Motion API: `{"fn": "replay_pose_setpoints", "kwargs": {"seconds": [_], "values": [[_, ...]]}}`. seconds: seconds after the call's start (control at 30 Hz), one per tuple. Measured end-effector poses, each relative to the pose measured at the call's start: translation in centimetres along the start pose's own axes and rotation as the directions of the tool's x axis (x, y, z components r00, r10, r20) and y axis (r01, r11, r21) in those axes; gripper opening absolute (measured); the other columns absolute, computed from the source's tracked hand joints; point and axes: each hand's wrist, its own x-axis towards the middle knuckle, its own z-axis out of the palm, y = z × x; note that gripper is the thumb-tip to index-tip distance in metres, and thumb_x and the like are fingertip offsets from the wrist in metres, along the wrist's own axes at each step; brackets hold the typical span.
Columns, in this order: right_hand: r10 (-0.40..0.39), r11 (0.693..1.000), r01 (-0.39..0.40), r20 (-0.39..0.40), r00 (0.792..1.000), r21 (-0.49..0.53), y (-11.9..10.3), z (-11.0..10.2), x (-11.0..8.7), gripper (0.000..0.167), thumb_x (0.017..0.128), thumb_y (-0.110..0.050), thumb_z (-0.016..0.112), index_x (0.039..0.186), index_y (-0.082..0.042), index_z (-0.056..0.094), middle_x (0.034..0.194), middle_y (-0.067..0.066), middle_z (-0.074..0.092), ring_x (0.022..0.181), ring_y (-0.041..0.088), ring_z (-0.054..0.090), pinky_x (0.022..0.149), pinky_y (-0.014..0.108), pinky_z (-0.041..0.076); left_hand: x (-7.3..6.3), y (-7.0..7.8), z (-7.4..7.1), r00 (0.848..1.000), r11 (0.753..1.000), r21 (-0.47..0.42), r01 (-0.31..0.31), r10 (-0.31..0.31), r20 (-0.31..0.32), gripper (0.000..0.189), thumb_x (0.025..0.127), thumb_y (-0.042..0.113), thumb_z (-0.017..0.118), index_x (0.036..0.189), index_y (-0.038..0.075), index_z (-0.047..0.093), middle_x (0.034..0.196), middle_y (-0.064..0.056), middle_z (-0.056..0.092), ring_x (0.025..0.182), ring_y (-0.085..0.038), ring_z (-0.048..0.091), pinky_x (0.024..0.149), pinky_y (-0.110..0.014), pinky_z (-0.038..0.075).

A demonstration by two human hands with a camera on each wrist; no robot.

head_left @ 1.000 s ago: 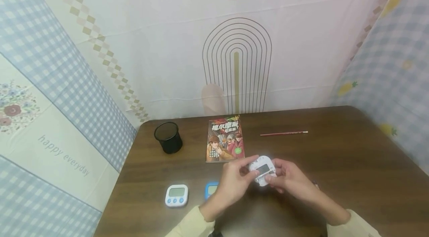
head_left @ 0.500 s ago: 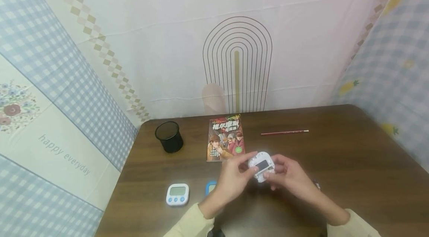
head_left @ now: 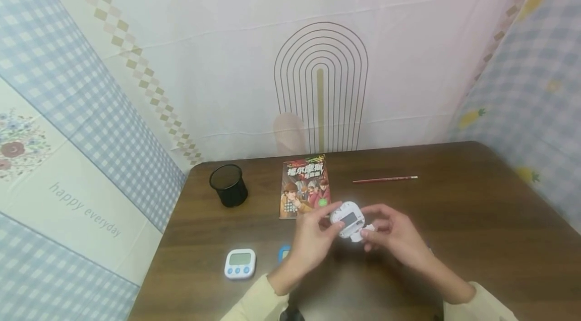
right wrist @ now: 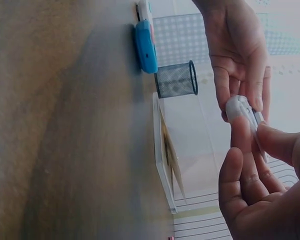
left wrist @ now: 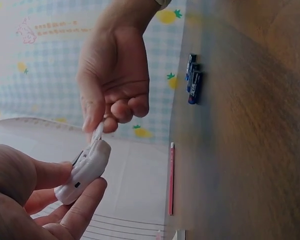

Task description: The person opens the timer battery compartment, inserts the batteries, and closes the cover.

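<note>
My left hand (head_left: pixel 312 238) holds a white digital timer (head_left: pixel 349 208) above the table, its back with a dark rectangular panel facing up. In the left wrist view, thumb and fingers pinch the timer (left wrist: pixel 87 172) on both faces. My right hand (head_left: pixel 396 234) pinches a small white battery cover (head_left: pixel 364 234) between thumb and fingers at the timer's lower right edge. Seen from the left wrist, the thin cover (left wrist: pixel 97 132) sticks out from the timer's end; whether it still touches the body I cannot tell. The right wrist view shows both hands meeting at the timer (right wrist: pixel 236 108).
On the table lie a white timer (head_left: pixel 240 264), a blue timer (head_left: pixel 283 252) partly behind my left arm, a book (head_left: pixel 303 190) and a red pencil (head_left: pixel 385 179). A black mesh pen holder (head_left: pixel 229 187) stands back left. Several blue batteries (left wrist: pixel 193 82) lie on the right.
The timer has moved slightly left and up with my left hand. The white cover, earlier against the timer's back, now sticks out at its lower right in my right fingers.
</note>
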Motion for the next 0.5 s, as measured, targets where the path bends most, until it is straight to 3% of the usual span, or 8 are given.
{"fn": "replay_pose_setpoints", "kwargs": {"seconds": [0.2,0.37,0.5], "values": [[0.006,1.000,-0.006,-0.016,1.000,-0.009,-0.1,-0.2,0.1,0.048,0.090,-0.008,0.081,0.131,0.004,0.060,0.092,0.017,0.078,0.076,0.028,0.076,0.074,0.037,0.066,0.3,0.2,-0.3,0.999,0.999,0.041,0.005,-0.004,-0.036,0.043,0.091,0.004,0.080,0.133,0.006,0.072,0.118,-0.016,0.078,0.082,-0.006,0.070,0.067,-0.017,0.060],[-0.005,1.000,0.005,-0.030,1.000,-0.025,0.3,-0.2,0.3,0.027,0.091,-0.007,0.081,0.112,0.005,0.071,0.098,0.017,0.078,0.084,0.025,0.079,0.078,0.034,0.067,0.4,0.4,-0.4,0.999,0.999,0.035,0.010,-0.008,-0.045,0.043,0.091,0.004,0.081,0.133,0.007,0.073,0.121,-0.017,0.077,0.081,-0.006,0.069,0.067,-0.017,0.060],[-0.031,0.989,0.032,0.011,0.999,-0.145,1.1,-0.2,0.4,0.011,0.091,-0.009,0.082,0.099,-0.005,0.076,0.096,0.008,0.079,0.085,0.019,0.079,0.077,0.028,0.066,0.3,0.3,-0.3,0.999,1.000,0.020,0.019,-0.018,-0.043,0.042,0.091,0.004,0.081,0.132,0.006,0.073,0.123,-0.017,0.077,0.082,-0.005,0.068,0.069,-0.017,0.060]]}}
